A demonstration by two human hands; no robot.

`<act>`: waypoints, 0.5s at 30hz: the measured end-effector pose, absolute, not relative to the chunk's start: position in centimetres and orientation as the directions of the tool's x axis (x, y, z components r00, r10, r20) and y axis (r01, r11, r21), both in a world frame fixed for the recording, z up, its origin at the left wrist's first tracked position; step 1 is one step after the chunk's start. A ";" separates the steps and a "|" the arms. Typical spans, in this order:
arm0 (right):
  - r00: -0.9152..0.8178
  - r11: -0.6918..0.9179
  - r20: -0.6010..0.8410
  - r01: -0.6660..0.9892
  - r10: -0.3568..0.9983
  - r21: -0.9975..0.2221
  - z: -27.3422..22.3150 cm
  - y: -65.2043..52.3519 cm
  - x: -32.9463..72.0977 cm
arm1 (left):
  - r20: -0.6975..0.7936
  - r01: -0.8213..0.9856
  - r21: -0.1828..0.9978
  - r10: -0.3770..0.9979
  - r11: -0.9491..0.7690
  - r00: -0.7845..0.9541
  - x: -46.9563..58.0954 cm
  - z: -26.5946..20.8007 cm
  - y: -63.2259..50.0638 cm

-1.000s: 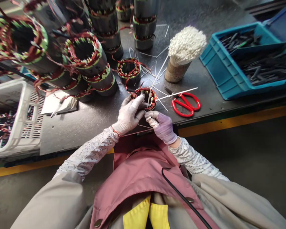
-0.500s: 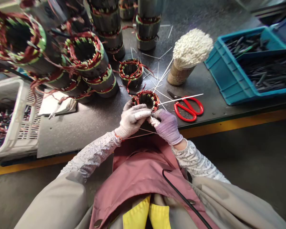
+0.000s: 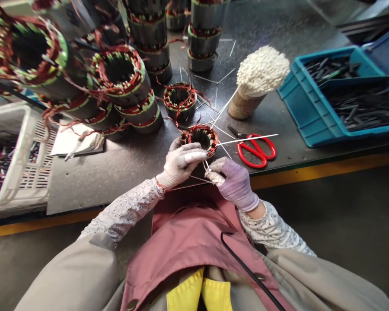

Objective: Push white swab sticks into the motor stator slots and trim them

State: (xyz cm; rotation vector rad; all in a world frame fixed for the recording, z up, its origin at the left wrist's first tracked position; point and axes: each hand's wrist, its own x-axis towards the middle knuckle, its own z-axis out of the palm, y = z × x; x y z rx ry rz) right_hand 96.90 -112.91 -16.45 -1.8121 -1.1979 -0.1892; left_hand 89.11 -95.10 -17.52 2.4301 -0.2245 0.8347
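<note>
At the near edge of the bench lies a motor stator [image 3: 213, 140] with copper-red windings round its rim. My left hand [image 3: 181, 164], in a white glove, grips its near left side, fingers across the front rim. My right hand [image 3: 234, 180], in a purple glove with pale fingertips, pinches a white cable tie [image 3: 206, 164] just in front of the stator. The tie's loop runs up toward the rim beneath my left fingertips, where part of it is hidden. Another white cable tie [image 3: 249, 139] sticks out to the right from the windings.
Red-handled scissors [image 3: 255, 151] lie to the right. Behind them stands a holder [image 3: 244, 103] packed with white cable ties. A blue bin [image 3: 306, 110] holds dark pieces. Another stator [image 3: 180, 113] sits behind mine, stacked stators [image 3: 134, 106] rise at left, beside a white basket [image 3: 17, 172].
My right hand has drawn back to the right and toward me, away from my left fingertips, so the tie between them now shows. My left hand stays on the stator.
</note>
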 end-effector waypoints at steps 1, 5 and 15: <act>0.510 -0.100 0.582 0.800 0.634 -0.592 -16.5 -112.9 96.8 | 0.617 -0.327 0.450 0.024 -0.831 0.787 89.1 -17.5 -95.1; 0.498 -0.140 0.610 0.832 0.616 -0.538 -17.0 -112.2 97.1 | 0.631 -0.315 0.432 0.033 -0.845 0.775 89.2 -17.6 -95.1; 0.415 -0.050 0.691 0.875 0.592 -0.482 -16.9 -113.2 96.9 | 0.649 -0.322 0.434 0.044 -0.841 0.760 89.3 -17.7 -95.2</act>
